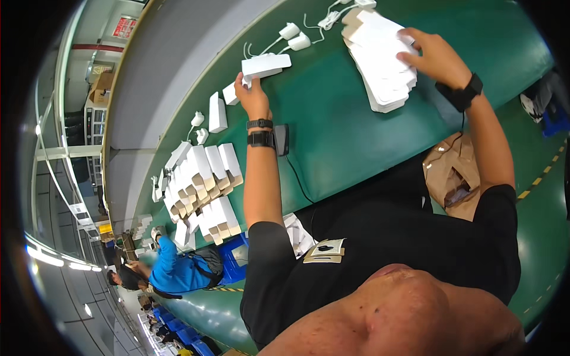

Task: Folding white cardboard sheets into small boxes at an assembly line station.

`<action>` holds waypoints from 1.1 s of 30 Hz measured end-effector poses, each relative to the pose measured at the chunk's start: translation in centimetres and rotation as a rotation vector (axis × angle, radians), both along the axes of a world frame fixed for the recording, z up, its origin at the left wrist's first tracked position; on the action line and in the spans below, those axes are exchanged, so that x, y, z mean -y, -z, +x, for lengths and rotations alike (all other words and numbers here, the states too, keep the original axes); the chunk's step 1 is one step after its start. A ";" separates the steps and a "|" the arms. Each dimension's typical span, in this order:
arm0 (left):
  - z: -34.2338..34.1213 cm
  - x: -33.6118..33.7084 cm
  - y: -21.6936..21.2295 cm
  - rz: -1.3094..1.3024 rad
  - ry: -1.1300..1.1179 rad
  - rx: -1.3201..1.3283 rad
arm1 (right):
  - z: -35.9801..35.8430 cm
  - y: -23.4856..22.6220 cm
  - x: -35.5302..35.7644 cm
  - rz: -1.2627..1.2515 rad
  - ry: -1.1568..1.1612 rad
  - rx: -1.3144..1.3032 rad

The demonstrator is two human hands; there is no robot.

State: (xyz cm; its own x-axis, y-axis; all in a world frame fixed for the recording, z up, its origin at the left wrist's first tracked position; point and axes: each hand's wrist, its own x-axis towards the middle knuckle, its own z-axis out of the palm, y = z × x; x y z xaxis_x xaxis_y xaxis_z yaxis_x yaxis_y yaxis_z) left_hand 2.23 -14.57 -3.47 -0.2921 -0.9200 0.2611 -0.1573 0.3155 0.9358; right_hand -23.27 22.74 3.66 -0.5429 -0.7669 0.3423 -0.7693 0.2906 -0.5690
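My left hand (253, 99) is at the near end of a long white carton (267, 64), its fingers closed around that end. A second white carton (230, 94) lies partly behind this hand. My right hand (438, 58) reaches over a thick pile of flat white carton blanks (380, 56). Its thumb and fingers are spread, with the tips at the pile's right edge. Near the far edge of the green table (332, 142), white plug chargers with cables (298, 41) lie beyond the carton.
Several white cartons with brown open ends (202, 172) are grouped at the left, and one carton (218, 113) stands apart. A small black device (282, 140) trails a cable beside my left wrist. A brown paper bag (451, 172) is below the table edge. A person in blue (178, 270) works farther left.
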 end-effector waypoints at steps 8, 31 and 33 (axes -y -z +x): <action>-2.1 0.1 1.0 0.020 0.250 0.133 | 3.6 -2.0 -1.1 0.020 0.154 -0.387; 1.7 -18.8 -4.7 0.041 0.790 0.011 | 2.7 1.0 -1.0 -0.124 0.003 -0.516; 1.9 -19.4 -4.7 0.076 0.805 0.002 | 3.4 0.3 -0.7 -0.205 -0.002 -0.514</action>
State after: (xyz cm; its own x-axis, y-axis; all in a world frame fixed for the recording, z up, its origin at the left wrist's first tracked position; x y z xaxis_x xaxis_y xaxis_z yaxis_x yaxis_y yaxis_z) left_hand 4.11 4.83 1.27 -0.8730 -0.4424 0.2052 0.0894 0.2686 0.9591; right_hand -19.83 23.48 3.38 -0.2647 -0.6576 0.7053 -0.9635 0.2115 -0.1645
